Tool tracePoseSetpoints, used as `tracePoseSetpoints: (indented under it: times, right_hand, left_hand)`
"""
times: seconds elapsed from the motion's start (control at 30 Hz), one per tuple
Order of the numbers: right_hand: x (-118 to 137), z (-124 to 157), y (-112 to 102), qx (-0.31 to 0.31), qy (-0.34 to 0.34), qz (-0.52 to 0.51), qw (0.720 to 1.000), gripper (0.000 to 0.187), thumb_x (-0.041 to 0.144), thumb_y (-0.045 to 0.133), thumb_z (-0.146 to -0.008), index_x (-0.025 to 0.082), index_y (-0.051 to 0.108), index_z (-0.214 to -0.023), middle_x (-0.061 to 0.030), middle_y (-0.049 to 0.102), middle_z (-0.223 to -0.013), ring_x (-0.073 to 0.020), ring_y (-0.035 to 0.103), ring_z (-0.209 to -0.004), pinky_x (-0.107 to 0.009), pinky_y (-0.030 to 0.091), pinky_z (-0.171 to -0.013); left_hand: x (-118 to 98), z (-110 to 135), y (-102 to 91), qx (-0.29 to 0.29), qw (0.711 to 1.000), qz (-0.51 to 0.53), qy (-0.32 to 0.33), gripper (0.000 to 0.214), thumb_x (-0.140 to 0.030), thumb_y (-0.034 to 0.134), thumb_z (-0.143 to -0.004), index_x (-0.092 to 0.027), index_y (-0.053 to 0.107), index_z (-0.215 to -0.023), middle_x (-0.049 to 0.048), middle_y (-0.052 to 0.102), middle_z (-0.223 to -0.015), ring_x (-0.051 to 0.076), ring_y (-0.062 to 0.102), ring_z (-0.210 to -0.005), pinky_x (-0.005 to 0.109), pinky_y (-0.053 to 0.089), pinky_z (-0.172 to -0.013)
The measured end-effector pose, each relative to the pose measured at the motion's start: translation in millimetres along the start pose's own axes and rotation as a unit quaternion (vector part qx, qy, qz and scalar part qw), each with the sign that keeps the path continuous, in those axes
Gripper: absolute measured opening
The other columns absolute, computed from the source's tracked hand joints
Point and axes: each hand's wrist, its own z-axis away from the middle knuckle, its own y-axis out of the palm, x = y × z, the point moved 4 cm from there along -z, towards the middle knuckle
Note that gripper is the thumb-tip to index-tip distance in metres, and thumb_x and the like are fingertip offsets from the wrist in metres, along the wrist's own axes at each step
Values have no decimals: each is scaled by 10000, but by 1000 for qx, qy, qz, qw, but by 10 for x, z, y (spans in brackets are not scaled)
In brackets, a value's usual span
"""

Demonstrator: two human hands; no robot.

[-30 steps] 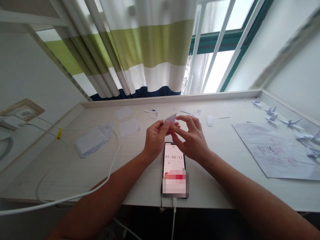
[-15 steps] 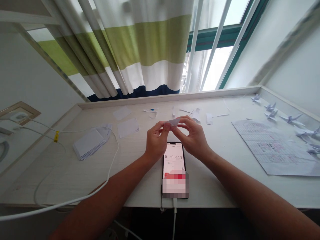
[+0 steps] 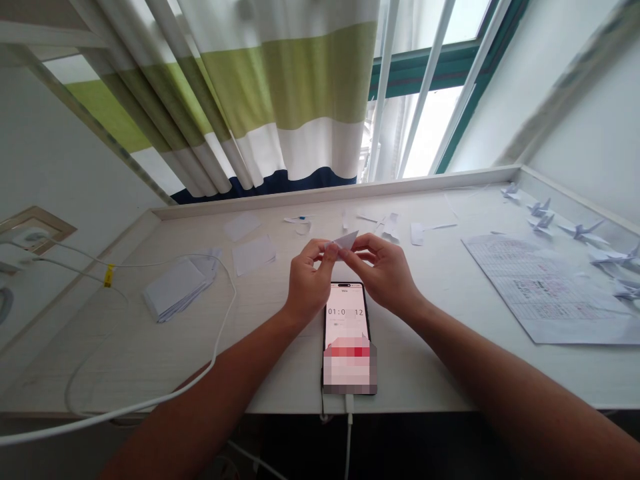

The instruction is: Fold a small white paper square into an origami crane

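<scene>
A small folded piece of white paper (image 3: pixel 346 240) is held up between both hands above the desk, with a pointed corner rising to the right. My left hand (image 3: pixel 311 277) is closed, its thumb and fingers pinching the paper's left end. On the other side, my right hand (image 3: pixel 387 273) pinches the lower right part with thumb and forefinger. Fingers cover part of the folds. Just below the hands lies a phone (image 3: pixel 346 327) with a timer on its screen, its lower part blurred out.
Stacked paper sheets (image 3: pixel 175 290) and a white cable (image 3: pixel 225 320) lie on the left. Paper scraps (image 3: pixel 390 227) are strewn along the back. At right are a printed sheet (image 3: pixel 530 287) and several folded paper cranes (image 3: pixel 583 230). A curtain (image 3: pixel 295 80) hangs behind the desk (image 3: pixel 435 373).
The folded paper has turned a little, so its pointed corner now shows more to the upper right. Both hands keep their pinch. The view has shifted slightly.
</scene>
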Motion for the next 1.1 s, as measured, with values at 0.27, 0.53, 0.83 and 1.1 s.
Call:
tracePoseSetpoints:
  times: [0.27,0.53,0.83,1.1]
  right_hand:
    - [-19,-21,1,39,-1,-30,999,224,403,748,-939,219,697,-823,-30,761,-858,-187,721,-835,-398,601,-841]
    - [8,-13,-14,41,-17,10,999,153,311,697,-945,218,695,-824,-20,752,-824,-185,695,-800,-389,565,-798]
    - [1,-1,26,57,-13,-12,998,225,409,715,-949,224,703,-820,-29,746,-823,-192,689,-804,-394,569,-793]
    - [-29,-37,-8,51,-3,-56,997,263,421,746,-928,212,689,-778,-17,719,-782,-175,664,-767,-365,554,-762]
  left_hand:
    - [12,-16,1,5,998,61,-25,221,-397,679,-979,-200,780,-969,45,783,-969,185,697,-933,306,522,-856]
    - [25,-43,-33,7,999,35,1,209,-391,716,-955,-198,775,-899,23,765,-866,166,682,-838,296,516,-809]
    - [-19,-53,-54,11,999,21,29,250,-410,710,-960,-200,734,-825,7,705,-790,160,623,-787,300,494,-779]
    - [42,-43,10,34,997,70,-21,291,-469,696,-963,-193,748,-888,21,736,-827,148,642,-787,273,508,-760]
